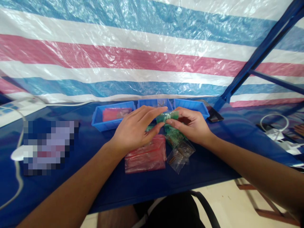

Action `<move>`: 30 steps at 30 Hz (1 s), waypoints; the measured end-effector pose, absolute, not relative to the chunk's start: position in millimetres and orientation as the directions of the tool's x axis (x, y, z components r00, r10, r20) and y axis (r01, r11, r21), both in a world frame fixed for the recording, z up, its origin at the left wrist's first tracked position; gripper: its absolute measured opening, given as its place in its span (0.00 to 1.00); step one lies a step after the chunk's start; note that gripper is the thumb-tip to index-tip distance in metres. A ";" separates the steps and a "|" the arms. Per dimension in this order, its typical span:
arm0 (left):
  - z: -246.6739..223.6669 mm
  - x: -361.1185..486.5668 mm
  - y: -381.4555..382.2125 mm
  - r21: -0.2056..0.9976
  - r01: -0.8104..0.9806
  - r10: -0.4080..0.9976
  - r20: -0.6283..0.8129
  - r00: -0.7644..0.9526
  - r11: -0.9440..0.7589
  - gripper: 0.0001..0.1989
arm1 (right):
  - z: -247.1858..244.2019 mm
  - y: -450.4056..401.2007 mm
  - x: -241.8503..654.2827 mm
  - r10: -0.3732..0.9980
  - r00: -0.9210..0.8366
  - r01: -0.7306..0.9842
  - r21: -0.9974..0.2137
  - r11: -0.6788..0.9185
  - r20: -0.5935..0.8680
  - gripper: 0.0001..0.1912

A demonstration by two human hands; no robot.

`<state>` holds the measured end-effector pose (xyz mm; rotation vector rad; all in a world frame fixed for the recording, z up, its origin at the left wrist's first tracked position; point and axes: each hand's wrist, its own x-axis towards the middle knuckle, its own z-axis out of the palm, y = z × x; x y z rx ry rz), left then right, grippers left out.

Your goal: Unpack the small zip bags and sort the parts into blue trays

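Observation:
My right hand (193,125) pinches a small green plastic packet (167,117) between thumb and fingers, above the blue table. My left hand (139,126) is at the packet's left end, its thumb at the lower edge and its long fingers reaching over the top edge. Below my left hand lies a stack of red plastic bags (146,158). More green bags (174,136) lie under my right hand, partly hidden by it. Clear bags with small brownish pieces inside (180,155) lie just in front of these.
Behind my hands stand a left blue bin (97,122) with red bags, a middle blue bin (144,103) with a clear bag, and a right blue bin (201,109). A dark phone-like object (215,115) lies beside them. White cables run at the left; another person's hand (299,129) shows far right.

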<state>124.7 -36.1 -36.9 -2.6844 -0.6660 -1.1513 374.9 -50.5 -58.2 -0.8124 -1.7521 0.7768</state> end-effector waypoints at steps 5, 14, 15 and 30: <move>-35.7 123.1 -32.6 -0.015 0.419 0.277 0.729 0.626 -0.908 0.25 | -54.7 -45.6 372.1 0.927 -0.178 -0.074 -0.944 0.323 0.331 0.26; -36.4 119.1 -29.8 0.037 0.384 0.275 0.760 0.589 -0.923 0.14 | -48.7 -50.6 374.4 0.887 -0.283 -0.135 -0.931 0.341 0.366 0.38; -35.6 119.4 -31.3 0.052 0.380 0.284 0.758 0.587 -0.924 0.14 | -49.1 -51.1 374.6 0.875 -0.293 -0.134 -0.922 0.362 0.386 0.38; -38.6 116.2 -24.1 0.220 0.490 0.505 0.635 0.584 -0.844 0.16 | -34.9 -29.1 416.7 0.590 0.045 0.644 -0.475 0.600 0.806 0.14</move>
